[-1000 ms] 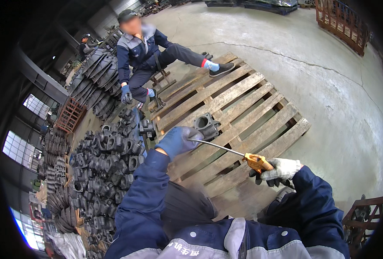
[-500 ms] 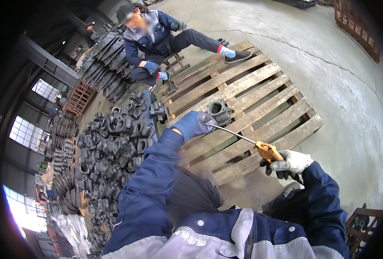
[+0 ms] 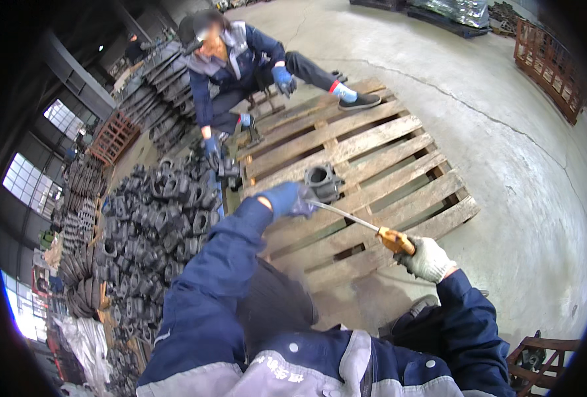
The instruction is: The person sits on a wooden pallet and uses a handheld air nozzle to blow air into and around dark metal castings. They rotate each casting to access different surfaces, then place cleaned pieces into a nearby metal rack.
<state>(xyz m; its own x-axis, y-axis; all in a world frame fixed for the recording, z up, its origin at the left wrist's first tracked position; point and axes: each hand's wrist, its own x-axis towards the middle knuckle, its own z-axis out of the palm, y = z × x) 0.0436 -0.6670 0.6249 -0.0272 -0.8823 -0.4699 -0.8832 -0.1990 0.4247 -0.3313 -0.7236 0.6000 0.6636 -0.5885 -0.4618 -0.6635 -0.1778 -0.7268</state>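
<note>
Head view: my left hand [image 3: 285, 200] steadies the casting [image 3: 322, 182] on the pallet [image 3: 399, 152], centre frame. My right hand [image 3: 429, 259], grip clamped on the file [image 3: 373, 228] handle at four o'clock, is mid-filing, I judge; next comes a level push stroke.

Most of the pallet [image 3: 399, 159] lies bare toward its right edge and far corner. A heap of castings [image 3: 154, 225] crowds its left edge, where another person's hand [image 3: 212, 147] reaches in.
</note>
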